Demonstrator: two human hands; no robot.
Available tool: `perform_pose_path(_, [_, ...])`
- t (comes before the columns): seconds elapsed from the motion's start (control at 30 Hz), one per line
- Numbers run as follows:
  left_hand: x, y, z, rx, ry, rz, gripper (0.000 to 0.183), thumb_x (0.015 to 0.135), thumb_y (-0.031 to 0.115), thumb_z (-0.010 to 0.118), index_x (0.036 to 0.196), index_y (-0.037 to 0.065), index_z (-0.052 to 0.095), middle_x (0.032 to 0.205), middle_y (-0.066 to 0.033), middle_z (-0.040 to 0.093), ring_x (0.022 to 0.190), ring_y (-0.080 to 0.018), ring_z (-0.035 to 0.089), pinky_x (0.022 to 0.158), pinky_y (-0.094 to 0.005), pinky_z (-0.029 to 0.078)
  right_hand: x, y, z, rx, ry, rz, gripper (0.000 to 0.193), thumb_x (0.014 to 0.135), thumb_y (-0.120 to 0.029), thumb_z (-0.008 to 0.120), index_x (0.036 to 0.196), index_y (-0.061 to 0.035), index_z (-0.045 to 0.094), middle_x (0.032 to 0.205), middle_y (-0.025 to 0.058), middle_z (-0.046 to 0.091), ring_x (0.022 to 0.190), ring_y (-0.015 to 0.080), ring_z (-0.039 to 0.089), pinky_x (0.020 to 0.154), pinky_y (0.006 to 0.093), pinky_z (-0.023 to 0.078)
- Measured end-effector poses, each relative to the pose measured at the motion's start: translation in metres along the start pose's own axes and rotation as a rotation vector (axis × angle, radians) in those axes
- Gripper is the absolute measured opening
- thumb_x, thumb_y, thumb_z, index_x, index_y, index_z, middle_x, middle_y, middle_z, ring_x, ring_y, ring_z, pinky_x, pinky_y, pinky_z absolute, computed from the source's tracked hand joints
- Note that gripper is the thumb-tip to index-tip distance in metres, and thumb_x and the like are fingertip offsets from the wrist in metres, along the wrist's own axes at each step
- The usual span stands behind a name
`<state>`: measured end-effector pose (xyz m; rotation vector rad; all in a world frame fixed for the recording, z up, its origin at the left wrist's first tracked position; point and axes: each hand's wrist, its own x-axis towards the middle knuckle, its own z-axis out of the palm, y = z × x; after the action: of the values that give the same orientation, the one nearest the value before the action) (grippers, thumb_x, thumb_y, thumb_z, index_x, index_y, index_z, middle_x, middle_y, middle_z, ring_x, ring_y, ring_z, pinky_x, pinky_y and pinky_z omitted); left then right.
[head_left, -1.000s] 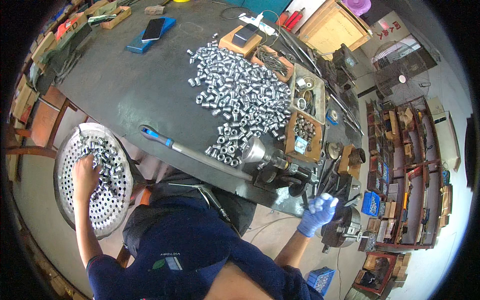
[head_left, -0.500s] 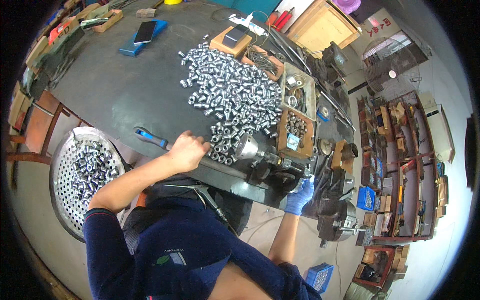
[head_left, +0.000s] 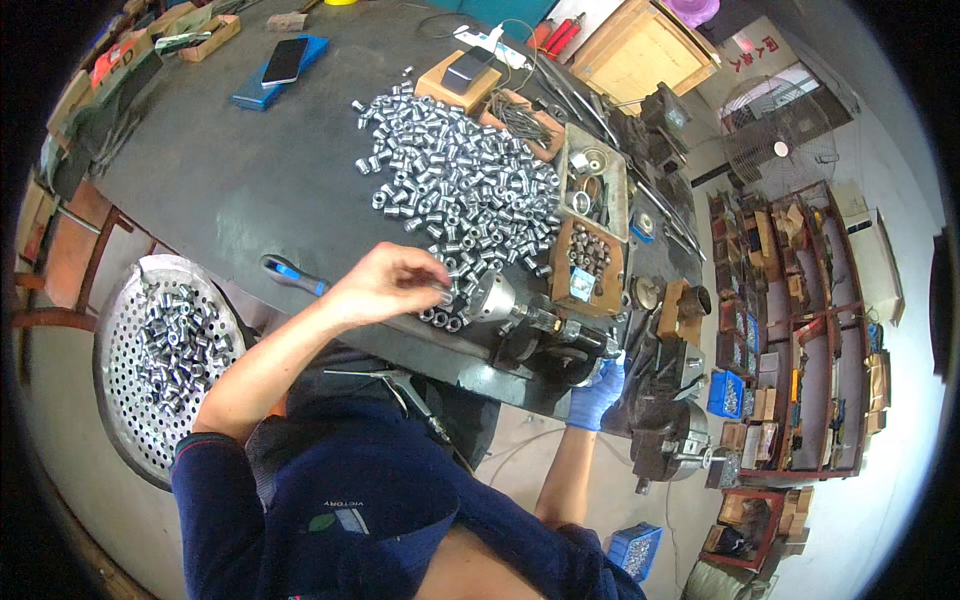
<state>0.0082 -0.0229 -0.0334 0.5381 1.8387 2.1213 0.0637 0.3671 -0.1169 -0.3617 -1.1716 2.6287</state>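
Observation:
My left hand is bare and hangs over the near end of a heap of shiny metal sleeves. Its fingertips pinch one small metal sleeve, close to the round chuck of a small bench spindle machine. In a blue glove, my right hand is closed at the far right end of that machine; the part it grips is hidden. A file-like tool with a black and blue handle lies left of my left hand, partly behind my forearm.
A perforated metal pan with more sleeves stands at the left. Behind the machine are a wooden box of small parts and a parts tray. A vise sits at the right. An air gun hangs at the bench edge.
My left hand has risen slightly and moved right toward the chuck, turning so its pinched fingertips and a sleeve show. My right hand stays at the machine's end. The view shifts slightly.

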Motion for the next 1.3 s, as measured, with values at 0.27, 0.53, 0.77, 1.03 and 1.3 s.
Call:
perform_pose_path(0.27, [0.016, 0.010, 0.020, -0.132, -0.017, -0.012, 0.017, 0.077, -0.004, 0.061, 0.094, -0.006, 0.059, 0.078, -0.0084, 0.062, 0.069, -0.0128, 0.060, 0.066, -0.0247, 0.049, -0.002, -0.001, -0.001, 0.085, -0.142, -0.002, 0.034, 0.087, -0.032, 0.048, 0.103, -0.0029, 0.055, 0.095, 0.0096, 0.061, 0.082, 0.0198, 0.058, 0.073, 0.0342, 0.047])
perform_pose_path(0.53, [0.018, 0.011, 0.020, -0.046, -0.050, 0.045, 0.016, 0.077, -0.004, 0.060, 0.093, -0.006, 0.058, 0.077, -0.0091, 0.062, 0.069, -0.0126, 0.060, 0.066, -0.0249, 0.049, -0.031, -0.016, 0.024, 0.007, 0.066, -0.029, 0.035, 0.088, -0.034, 0.048, 0.080, -0.0016, 0.056, 0.059, 0.0036, 0.055, 0.039, 0.0068, 0.042, 0.030, 0.0191, 0.030])
perform_pose_path(0.77, [0.016, 0.012, 0.023, -0.135, 0.001, -0.073, 0.014, 0.081, 0.000, 0.057, 0.093, -0.007, 0.058, 0.071, -0.0100, 0.061, 0.058, -0.0136, 0.059, 0.054, -0.0246, 0.048, -0.027, -0.025, 0.021, 0.120, -0.110, 0.096, 0.036, 0.089, -0.035, 0.046, 0.082, -0.0002, 0.056, 0.061, 0.0069, 0.057, 0.040, 0.0108, 0.045, 0.032, 0.0205, 0.034])
perform_pose_path(1.03, [0.015, 0.015, 0.027, -0.121, -0.004, -0.038, 0.014, 0.079, -0.002, 0.059, 0.092, -0.006, 0.059, 0.077, -0.0090, 0.062, 0.066, -0.0126, 0.059, 0.062, -0.0241, 0.048, -0.030, -0.022, 0.018, 0.057, -0.037, -0.020, 0.035, 0.089, -0.033, 0.047, 0.082, -0.0002, 0.057, 0.061, 0.0056, 0.057, 0.043, 0.0081, 0.049, 0.031, 0.0193, 0.035])
perform_pose_path(1.3, [0.014, 0.023, 0.020, 0.254, -0.014, 0.127, 0.022, 0.071, -0.004, 0.066, 0.092, -0.004, 0.060, 0.085, -0.0064, 0.063, 0.082, -0.0123, 0.058, 0.075, -0.0264, 0.047, -0.032, -0.070, 0.063, -0.144, -0.172, -0.202, 0.045, 0.090, -0.040, 0.042, 0.076, -0.0005, 0.059, 0.047, 0.0019, 0.042, 0.034, 0.0081, 0.031, 0.030, 0.0196, 0.025])
